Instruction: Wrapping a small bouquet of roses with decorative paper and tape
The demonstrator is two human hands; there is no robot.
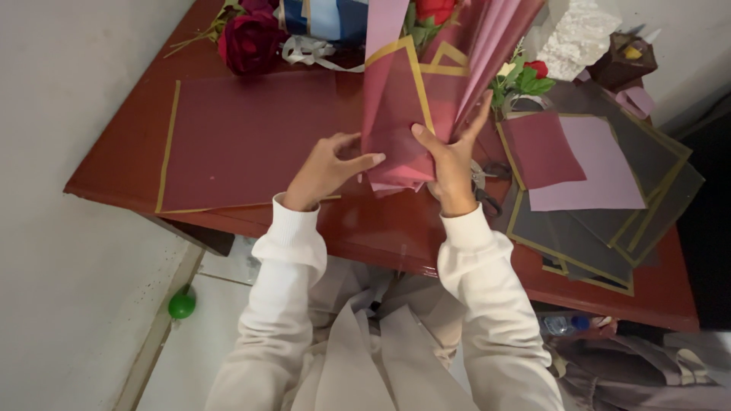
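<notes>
from the head view, your right hand (451,164) is clamped on the lower end of the wrapped bouquet (415,99), which stands tilted over the middle of the counter (365,228), while your left hand (329,169) has its fingers apart, fingertips touching the wrap's left edge. to the left a maroon sheet with gold border (244,137) lies flat with bare room on it, to the right a stack of dark and pink sheets (601,183) reaches the counter's near edge. the counter is glossy red-brown, a pale wall on its left, and a green ball (182,305) on the floor below.
</notes>
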